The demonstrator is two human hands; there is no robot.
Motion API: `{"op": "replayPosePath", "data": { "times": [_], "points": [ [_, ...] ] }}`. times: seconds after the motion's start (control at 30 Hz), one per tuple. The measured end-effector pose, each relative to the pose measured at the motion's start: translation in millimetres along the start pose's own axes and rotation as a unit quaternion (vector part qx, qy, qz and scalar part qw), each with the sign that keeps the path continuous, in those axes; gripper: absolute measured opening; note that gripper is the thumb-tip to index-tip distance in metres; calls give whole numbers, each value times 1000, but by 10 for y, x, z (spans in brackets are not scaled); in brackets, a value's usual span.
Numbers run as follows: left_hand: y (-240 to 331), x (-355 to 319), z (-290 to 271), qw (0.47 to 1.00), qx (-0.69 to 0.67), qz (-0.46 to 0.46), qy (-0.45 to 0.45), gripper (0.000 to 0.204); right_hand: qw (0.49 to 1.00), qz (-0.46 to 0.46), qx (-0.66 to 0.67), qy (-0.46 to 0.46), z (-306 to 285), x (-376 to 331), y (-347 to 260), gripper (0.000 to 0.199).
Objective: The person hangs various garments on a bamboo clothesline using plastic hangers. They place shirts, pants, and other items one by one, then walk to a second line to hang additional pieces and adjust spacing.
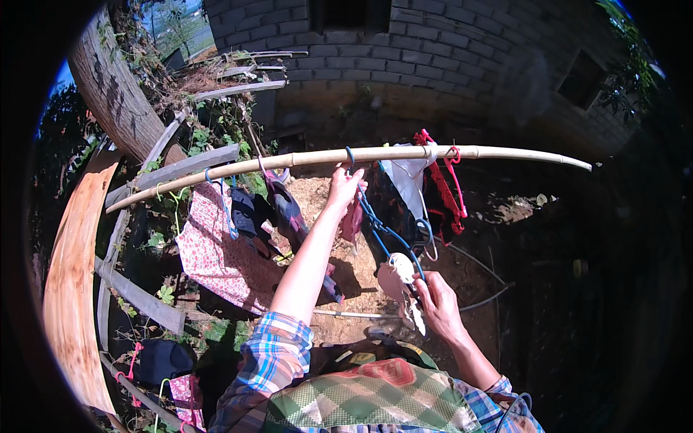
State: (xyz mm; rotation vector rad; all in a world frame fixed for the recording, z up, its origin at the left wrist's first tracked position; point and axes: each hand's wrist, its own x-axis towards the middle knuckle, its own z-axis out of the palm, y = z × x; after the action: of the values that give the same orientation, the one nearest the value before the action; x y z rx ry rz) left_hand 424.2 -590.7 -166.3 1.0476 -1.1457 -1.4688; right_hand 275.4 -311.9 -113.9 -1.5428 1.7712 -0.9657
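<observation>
My left hand (345,186) is raised to a bamboo pole (317,157), its fingers closed round the upper part of a blue hanger (351,160) whose hook sits over the pole. My right hand (440,306), lower and to the right, is closed on blue hanger tubing (415,261) beside a small white cloth item (395,276) that dangles there. Blue tubing runs between the two hands; whether it is one hanger or several tangled ones I cannot tell. A blue hook (426,229) points up just above my right hand.
Left on the pole hang a pink patterned garment (224,249) and dark clothes (249,213). To the right are a white cloth (406,184) and a red hanger (453,184). Wooden planks (79,281), a tree trunk (115,79) and a block wall (433,54) surround the spot.
</observation>
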Motion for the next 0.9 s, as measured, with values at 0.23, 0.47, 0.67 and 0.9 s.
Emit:
{"op": "replayPosePath", "data": {
  "times": [0.23,0.47,0.67,0.9],
  "points": [
    [-150,89,-594,986,47,81,136,21,990,-95,-56,-90,-72,-8,-163,17],
    [-244,58,-1133,919,245,250,182,23,999,-33,35,-9,-26,-143,-66,14],
    [-384,283,-1072,860,317,319,242,19,996,-75,10,54,342,265,93,13],
    [-405,198,-1030,869,299,330,214,17,993,-51,33,101,446,454,124,15]
  ]
}}
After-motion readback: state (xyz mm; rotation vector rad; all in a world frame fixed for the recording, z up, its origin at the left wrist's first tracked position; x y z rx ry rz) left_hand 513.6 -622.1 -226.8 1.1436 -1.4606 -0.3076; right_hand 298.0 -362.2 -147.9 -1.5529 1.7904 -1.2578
